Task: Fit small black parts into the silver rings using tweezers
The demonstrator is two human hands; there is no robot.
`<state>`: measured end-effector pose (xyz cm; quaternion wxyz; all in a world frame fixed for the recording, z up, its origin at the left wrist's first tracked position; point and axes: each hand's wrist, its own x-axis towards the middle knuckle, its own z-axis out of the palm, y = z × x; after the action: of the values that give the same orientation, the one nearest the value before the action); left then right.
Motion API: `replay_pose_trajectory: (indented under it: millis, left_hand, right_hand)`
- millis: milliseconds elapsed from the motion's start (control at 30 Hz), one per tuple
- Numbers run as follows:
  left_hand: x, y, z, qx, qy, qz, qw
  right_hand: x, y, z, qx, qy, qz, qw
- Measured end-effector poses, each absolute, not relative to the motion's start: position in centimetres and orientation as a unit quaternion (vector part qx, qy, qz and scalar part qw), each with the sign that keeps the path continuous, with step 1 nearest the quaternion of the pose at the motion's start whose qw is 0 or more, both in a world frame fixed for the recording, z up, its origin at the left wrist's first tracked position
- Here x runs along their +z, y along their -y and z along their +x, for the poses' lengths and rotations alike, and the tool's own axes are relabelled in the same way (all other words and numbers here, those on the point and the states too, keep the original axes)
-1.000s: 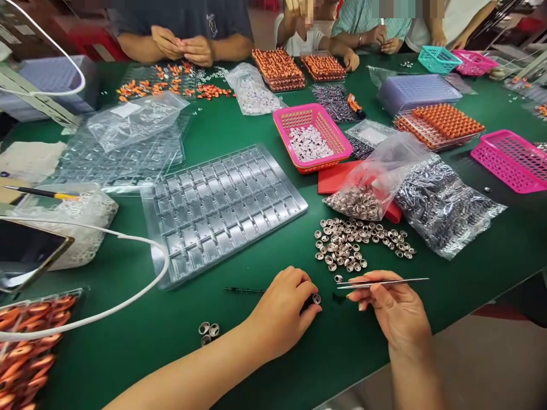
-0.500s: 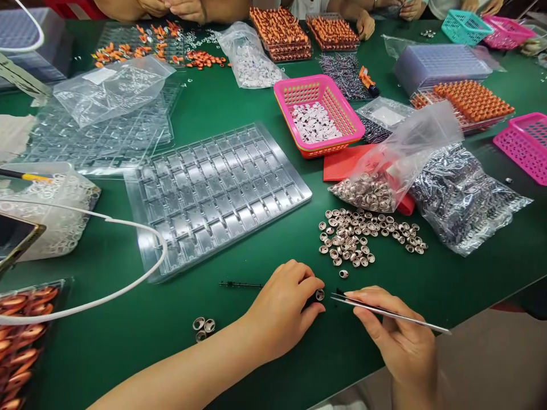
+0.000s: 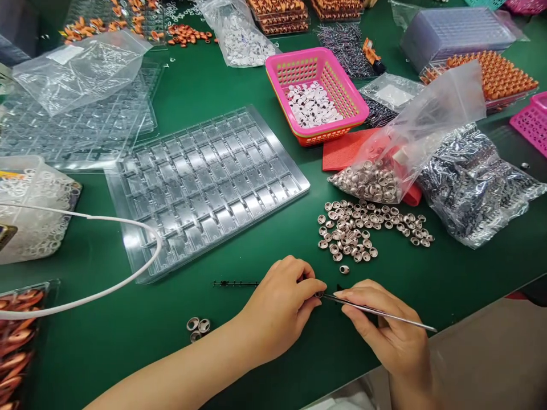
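Note:
My left hand pinches a small silvery metal cap between thumb and fingers, low above the green table. Closed around slim metal tweezers, my right hand holds their tips against that cap. Whether the tips grip anything is too small to tell. A thin black strip with short side stubs sticks out to the left behind my left hand. One loose cap lies just beyond my hands, in front of a spread of similar caps. Three more caps sit together left of my forearm.
A clear compartment tray lies at centre left, with a white cable looping over its corner. Beyond are a pink basket of white pieces, a bag of caps and a silvery bag. Orange parts fill a tray at lower left.
The tweezers have moved left, and their tips now meet the cap in my left hand. My view has tilted down slightly, so the co-workers' hands at the back are out of sight.

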<state>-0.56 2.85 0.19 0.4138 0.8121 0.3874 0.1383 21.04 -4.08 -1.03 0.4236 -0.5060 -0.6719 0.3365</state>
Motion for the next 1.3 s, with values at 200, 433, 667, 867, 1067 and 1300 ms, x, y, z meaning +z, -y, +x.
replay_pose_trajectory:
  millis: [200, 433, 667, 867, 1067, 1300]
  left_hand:
    - [0.00, -2.64, -0.42, 0.144, -0.401, 0.807, 0.408]
    - [0.16, -2.74, -0.42, 0.150, -0.393, 0.809, 0.411]
    - [0.14, -2.57, -0.27, 0.149, -0.396, 0.806, 0.415]
    - [-0.02, -2.37, -0.27, 0.164, -0.397, 0.801, 0.417]
    - [-0.14, -2.32, -0.21, 0.176, -0.400, 0.801, 0.410]
    - [-0.14, -2.39, -0.13, 0.175, -0.404, 0.801, 0.405]
  right_hand:
    - [-0.86, 4.00, 20.87, 0.328, 0.680, -0.511, 0.411]
    - [-0.78, 3.90, 20.78, 0.331, 0.677, -0.519, 0.403]
    - [-0.83, 4.20, 20.99, 0.336, 0.664, -0.522, 0.417]
    - [-0.78, 4.23, 20.96, 0.329, 0.680, -0.509, 0.413]
    - [-0.85, 4.07, 21.02, 0.321, 0.697, -0.501, 0.401]
    - [-0.80, 4.12, 21.08, 0.320, 0.697, -0.506, 0.393]
